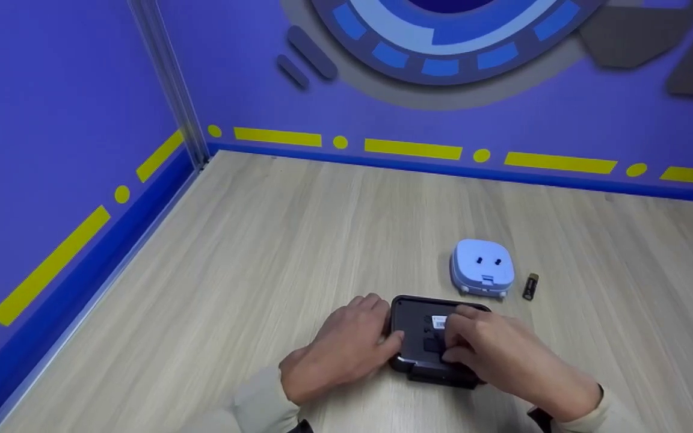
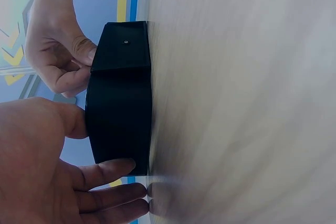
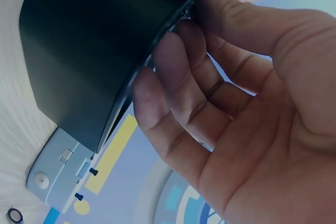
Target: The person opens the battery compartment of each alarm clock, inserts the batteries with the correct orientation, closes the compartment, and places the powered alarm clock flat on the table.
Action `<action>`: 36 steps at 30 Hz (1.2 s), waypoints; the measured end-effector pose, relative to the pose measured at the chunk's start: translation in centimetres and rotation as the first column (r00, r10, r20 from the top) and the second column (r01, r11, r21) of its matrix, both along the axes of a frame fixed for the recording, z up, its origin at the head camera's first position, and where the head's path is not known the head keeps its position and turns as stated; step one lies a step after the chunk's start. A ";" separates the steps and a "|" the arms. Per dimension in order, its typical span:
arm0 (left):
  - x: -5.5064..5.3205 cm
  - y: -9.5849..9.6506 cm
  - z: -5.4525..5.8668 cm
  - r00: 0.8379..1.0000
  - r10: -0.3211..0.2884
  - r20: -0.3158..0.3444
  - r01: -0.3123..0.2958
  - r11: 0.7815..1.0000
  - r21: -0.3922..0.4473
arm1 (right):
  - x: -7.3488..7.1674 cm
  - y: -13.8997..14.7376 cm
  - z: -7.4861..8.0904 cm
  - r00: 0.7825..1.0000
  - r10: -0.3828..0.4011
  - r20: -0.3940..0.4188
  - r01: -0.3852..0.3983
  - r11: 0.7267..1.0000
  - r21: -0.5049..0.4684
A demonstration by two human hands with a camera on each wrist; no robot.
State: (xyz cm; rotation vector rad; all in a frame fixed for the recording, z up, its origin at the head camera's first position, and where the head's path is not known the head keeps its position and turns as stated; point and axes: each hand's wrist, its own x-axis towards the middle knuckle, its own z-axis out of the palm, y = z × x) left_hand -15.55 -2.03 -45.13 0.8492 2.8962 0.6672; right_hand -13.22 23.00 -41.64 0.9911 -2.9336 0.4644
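Note:
A black, round-cornered device [image 1: 409,322] lies on the table, its recessed back up, with a white label [image 1: 440,322] and a small dark rectangle beside the right fingers. At its left side is my left hand [image 1: 346,340]. In the left wrist view, the thumb lies on the device's upper edge and the index finger against its black side wall [image 2: 118,114]; other fingers reach toward the table. Over the device's right half, my right hand [image 1: 491,346] has bent fingers and thumb close together at the back. Whether anything is between those fingertips is hidden.
Behind the device stands a light blue case [image 1: 482,264] with two small black pegs on top. A black battery with a gold end [image 1: 530,287] lies to its right on the wooden table [image 1: 298,240]. Blue panels [image 1: 250,90] border the back and left.

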 end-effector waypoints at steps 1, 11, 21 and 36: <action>0.0 0.0 0.0 1.000 -0.001 -0.004 0.001 1.000 0.002 | 0.0 0.0 0.0 1.000 -0.002 -0.003 0.002 1.000 -0.004; 0.1 0.0 -0.2 1.000 0.003 -0.010 -0.003 1.000 0.000 | -0.1 0.1 -0.5 1.000 -0.003 0.002 0.003 1.000 -0.023; 0.0 0.0 -0.2 0.999 -0.005 -0.032 0.004 1.000 -0.009 | -0.6 0.5 -0.4 0.997 0.042 0.061 -0.039 0.998 -0.038; 0.0 0.0 0.0 1.000 0.003 -0.008 -0.003 1.000 -0.001 | -1.0 1.2 0.0 0.991 0.006 0.136 0.007 0.995 -0.096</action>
